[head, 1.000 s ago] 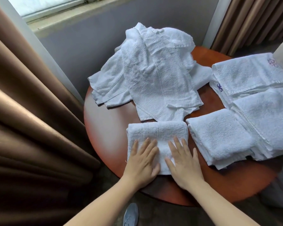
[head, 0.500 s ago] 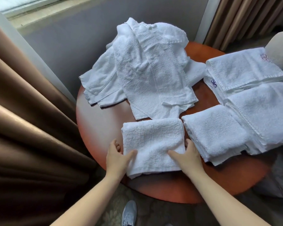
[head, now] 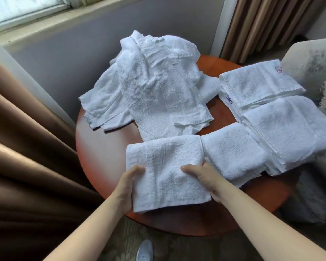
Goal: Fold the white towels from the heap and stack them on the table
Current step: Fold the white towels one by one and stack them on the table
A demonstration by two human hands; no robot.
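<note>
Over the table (head: pixel 102 147), left hand (head: pixel 128 183) and right hand (head: pixel 201 174) grip the folded towel (head: pixel 167 166), fingers seemingly beneath.

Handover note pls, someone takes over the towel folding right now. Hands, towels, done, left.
Hands: the left hand has a grip on the left edge of the folded towel, thumb on top. The right hand grips its right edge the same way.
Where: the folded towel is at the near edge of the round table, right side against the nearest stack. Behind that are the larger stack and the far stack, which has an embroidered logo.
Done: this towel is folded; three piles stand on the right.
Left: put this towel on a stack, then fold the heap at the far side.
</note>
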